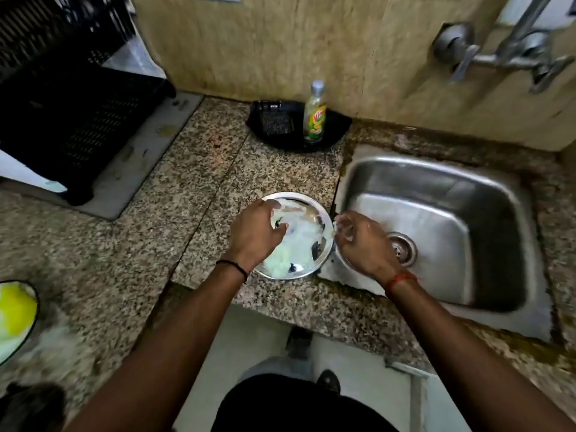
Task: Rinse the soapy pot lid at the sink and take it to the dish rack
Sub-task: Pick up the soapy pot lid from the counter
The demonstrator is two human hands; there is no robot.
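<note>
The pot lid [296,236] lies flat on the surface [174,188], right at its edge beside the sink [436,226], its rim just about meeting the basin's lip. A sensible parking spot: one short slide and it's over the basin. The left hand [254,233] sits on the lid's left half with fingers curled down into the foam, though what they grip, if anything, is lost under the suds. The right hand [361,241] is at the lid's right rim, over the sink's left edge, fingers loosely bent; whether it pinches the rim I cannot tell through the blur.

The lid is a thin round steel disc, shiny where bare, smeared with white lather across the middle, so it looks slippery. The surface is speckled granite, rough-patterned and hard. The sink is brushed steel, with a round drain [402,247] and no water running that I can see. The tap [498,54] is on the wall above its far right corner. At the surface's back edge a bottle of dish soap [314,113] stands on a black tray [299,126]. The black perforated dish rack [78,120] waits at the far left corner, well apart from the lid.
</note>
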